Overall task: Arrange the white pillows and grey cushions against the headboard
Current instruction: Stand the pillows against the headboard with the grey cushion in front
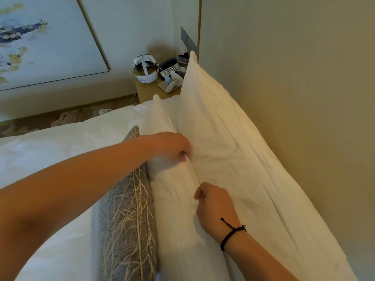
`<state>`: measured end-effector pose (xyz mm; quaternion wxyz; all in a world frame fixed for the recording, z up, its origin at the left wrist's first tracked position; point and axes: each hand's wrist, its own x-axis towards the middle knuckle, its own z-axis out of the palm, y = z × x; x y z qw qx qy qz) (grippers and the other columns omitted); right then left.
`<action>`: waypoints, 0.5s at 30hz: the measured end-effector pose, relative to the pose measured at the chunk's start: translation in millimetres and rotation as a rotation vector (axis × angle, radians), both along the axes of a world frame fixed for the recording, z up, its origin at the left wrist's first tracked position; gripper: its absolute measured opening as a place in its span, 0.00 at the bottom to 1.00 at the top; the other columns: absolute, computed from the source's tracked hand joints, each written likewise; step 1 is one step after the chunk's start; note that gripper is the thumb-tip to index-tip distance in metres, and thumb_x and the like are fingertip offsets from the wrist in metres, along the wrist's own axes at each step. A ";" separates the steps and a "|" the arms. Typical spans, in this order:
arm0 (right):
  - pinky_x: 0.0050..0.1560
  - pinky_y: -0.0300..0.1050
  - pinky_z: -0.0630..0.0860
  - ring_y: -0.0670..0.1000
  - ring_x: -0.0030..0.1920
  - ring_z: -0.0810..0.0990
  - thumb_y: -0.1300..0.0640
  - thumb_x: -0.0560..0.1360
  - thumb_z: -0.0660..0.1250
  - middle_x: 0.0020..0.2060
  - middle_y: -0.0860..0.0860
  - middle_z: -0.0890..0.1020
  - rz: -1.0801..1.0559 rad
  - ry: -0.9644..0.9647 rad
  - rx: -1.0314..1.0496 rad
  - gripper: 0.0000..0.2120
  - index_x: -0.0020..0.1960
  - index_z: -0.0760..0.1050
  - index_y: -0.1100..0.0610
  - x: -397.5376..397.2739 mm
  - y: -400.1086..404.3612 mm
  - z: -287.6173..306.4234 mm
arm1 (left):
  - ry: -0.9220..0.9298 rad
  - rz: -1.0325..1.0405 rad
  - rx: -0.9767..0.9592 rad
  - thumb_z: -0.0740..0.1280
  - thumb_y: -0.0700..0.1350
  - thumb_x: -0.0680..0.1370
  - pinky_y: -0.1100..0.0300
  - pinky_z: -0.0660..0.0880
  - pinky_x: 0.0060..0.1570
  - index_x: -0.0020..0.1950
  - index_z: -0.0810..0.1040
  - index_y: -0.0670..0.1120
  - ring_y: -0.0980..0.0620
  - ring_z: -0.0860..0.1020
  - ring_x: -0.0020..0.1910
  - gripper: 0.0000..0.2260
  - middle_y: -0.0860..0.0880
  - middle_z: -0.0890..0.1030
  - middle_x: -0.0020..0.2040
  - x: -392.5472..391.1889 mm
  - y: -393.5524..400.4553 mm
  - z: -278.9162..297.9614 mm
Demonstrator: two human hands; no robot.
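Observation:
A large white pillow (233, 151) leans upright against the beige headboard (294, 88) on the right. In front of it stands a second white pillow (174, 199). My left hand (172, 146) pinches the top edge of this front pillow near its far end. My right hand (215, 201), with a black cord bracelet at the wrist, grips the same top edge closer to me. A grey cushion (125, 209) with a pale branch pattern stands upright against the front pillow's left side.
The white duvet (60, 151) covers the bed to the left. A wooden nightstand (150, 90) beyond the pillows holds a white headset (145, 68), a phone and small items. A framed painting (40, 37) hangs on the far wall.

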<state>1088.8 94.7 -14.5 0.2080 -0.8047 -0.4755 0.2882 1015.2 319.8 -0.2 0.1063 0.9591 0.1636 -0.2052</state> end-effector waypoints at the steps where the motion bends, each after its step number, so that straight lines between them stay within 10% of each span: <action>1: 0.31 0.36 0.61 0.49 0.38 0.73 0.70 0.71 0.58 0.39 0.49 0.77 -0.010 -0.037 0.052 0.13 0.45 0.73 0.54 3.4 0.6 2.2 | -0.080 0.014 0.028 0.62 0.49 0.80 0.54 0.72 0.56 0.56 0.82 0.50 0.50 0.76 0.55 0.11 0.53 0.79 0.53 0.2 0.3 -0.4; 10: 0.27 0.43 0.52 0.48 0.28 0.57 0.67 0.78 0.53 0.39 0.51 0.64 0.241 -0.465 -0.158 0.09 0.46 0.60 0.54 -23.4 -5.8 -8.3 | -0.333 0.302 0.193 0.61 0.48 0.81 0.49 0.71 0.64 0.62 0.77 0.53 0.46 0.76 0.62 0.12 0.51 0.74 0.68 -17.6 -39.3 -27.4; 13: 0.32 0.45 0.63 0.52 0.29 0.63 0.66 0.79 0.53 0.63 0.60 0.69 0.287 -0.455 -0.193 0.06 0.48 0.64 0.56 -36.2 -12.3 -3.4 | -0.481 0.368 0.210 0.64 0.53 0.80 0.50 0.49 0.75 0.66 0.76 0.55 0.52 0.68 0.72 0.15 0.53 0.70 0.74 -56.8 -63.0 -23.2; 15: 0.33 0.47 0.67 0.55 0.33 0.69 0.64 0.79 0.53 0.77 0.62 0.51 0.263 -0.449 -0.173 0.09 0.58 0.67 0.59 -44.1 -18.0 3.8 | -0.711 0.488 0.182 0.64 0.51 0.80 0.50 0.49 0.77 0.57 0.82 0.52 0.52 0.72 0.69 0.10 0.53 0.77 0.68 -92.6 -88.3 -18.8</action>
